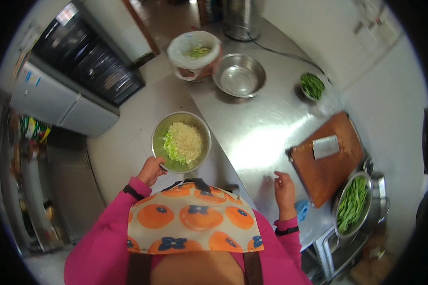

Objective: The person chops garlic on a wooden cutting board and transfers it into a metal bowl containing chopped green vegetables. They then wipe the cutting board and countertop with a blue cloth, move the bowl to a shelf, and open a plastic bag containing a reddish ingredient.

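My left hand grips the rim of a stainless steel bowl in front of my body, beside the edge of the metal table. In the bowl lie pale minced pieces, heaped next to chopped light green vegetable. Over the table's near part is my right hand, holding nothing, its fingers partly bent. A crumpled blue cloth lies close beside it. Further right, a cleaver rests on a wooden cutting board.
On the steel table stand a metal basin, a bag-lined bucket with green scraps and a small bowl of chopped greens. A bowl of long greens is by the sink. A fridge stands left.
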`<state>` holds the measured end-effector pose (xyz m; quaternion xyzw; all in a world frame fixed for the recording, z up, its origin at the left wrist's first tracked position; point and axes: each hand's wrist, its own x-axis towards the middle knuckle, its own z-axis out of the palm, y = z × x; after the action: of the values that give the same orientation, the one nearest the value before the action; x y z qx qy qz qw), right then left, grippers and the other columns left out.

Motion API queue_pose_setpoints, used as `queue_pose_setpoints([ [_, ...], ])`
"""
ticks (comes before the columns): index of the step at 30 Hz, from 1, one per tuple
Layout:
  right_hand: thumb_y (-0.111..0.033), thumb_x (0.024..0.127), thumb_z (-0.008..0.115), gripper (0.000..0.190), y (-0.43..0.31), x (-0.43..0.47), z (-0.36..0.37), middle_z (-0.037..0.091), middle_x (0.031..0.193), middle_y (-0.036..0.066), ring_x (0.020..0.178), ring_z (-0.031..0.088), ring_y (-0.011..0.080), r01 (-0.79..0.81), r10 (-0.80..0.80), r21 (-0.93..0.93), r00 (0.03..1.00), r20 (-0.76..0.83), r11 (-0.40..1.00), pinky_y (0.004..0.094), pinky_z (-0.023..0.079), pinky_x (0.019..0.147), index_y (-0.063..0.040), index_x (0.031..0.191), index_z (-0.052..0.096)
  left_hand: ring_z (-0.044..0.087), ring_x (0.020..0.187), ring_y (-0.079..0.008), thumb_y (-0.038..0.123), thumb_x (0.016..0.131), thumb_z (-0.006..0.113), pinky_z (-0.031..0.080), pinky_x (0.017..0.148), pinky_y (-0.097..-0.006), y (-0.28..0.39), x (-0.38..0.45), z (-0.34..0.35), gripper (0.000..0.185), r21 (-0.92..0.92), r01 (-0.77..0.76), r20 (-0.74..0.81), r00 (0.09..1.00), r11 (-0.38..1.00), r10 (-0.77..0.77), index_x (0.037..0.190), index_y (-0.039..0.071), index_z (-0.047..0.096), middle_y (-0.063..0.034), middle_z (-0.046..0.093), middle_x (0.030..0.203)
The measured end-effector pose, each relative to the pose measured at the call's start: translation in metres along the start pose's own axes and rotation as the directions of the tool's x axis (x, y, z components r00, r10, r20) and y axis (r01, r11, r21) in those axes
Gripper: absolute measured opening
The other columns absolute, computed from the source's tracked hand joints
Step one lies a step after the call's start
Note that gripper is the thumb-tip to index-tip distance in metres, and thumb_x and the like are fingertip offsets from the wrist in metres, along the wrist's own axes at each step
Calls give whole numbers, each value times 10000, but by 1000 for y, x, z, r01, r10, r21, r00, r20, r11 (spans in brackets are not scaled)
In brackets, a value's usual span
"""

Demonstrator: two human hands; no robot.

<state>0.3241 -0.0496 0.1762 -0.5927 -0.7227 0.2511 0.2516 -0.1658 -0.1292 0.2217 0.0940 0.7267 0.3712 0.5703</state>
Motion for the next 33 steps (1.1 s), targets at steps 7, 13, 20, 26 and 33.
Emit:
queue_pose_setpoints([
  [7, -47, 880, 627, 222, 69, 124, 53, 664, 958, 208, 852, 646, 400, 293, -339, 177, 866, 368, 940, 454, 521, 738, -38, 1096, 678, 609, 685, -170, 174, 920, 558, 512, 624, -318, -53, 11, 46, 196, -321, -87, -278, 961, 943, -6, 954, -4, 633, -83, 652, 855],
  [13, -147, 857, 631, 212, 120, 212, 134, 688, 919, 202, 860, 670, 391, 349, -401, 223, 605, 688, 910, 463, 545, 733, -62, 1042, 691, 624, 672, -182, 198, 890, 593, 534, 623, -323, -74, 35, 77, 230, -341, -215, -486, 874, 915, 24, 896, -20, 663, -98, 649, 791],
  [20, -187, 823, 692, 346, 187, 375, 220, 710, 966, 173, 892, 699, 324, 464, -558, 382, 336, 759, 799, 415, 553, 778, -76, 1151, 695, 646, 551, -203, 189, 864, 622, 548, 554, -316, -97, 77, 135, 263, -390, -336, -735, 674, 857, -70, 849, -68, 677, -126, 649, 694],
  [26, -225, 849, 670, 354, 174, 489, 350, 708, 964, 175, 909, 695, 324, 514, -597, 514, -5, 802, 687, 399, 548, 812, -77, 1171, 684, 705, 637, -247, 140, 906, 605, 595, 575, -332, -155, 143, 157, 201, -231, -409, -895, 446, 883, -28, 884, -56, 647, -158, 663, 747],
  [33, -231, 853, 657, 327, 79, 563, 480, 706, 951, 196, 940, 684, 341, 602, -706, 657, -208, 677, 453, 422, 547, 841, -63, 1132, 690, 658, 574, -240, 183, 912, 605, 567, 546, -338, -161, 196, 172, 229, -467, -732, -870, 279, 496, -407, 905, -43, 643, -138, 651, 726],
])
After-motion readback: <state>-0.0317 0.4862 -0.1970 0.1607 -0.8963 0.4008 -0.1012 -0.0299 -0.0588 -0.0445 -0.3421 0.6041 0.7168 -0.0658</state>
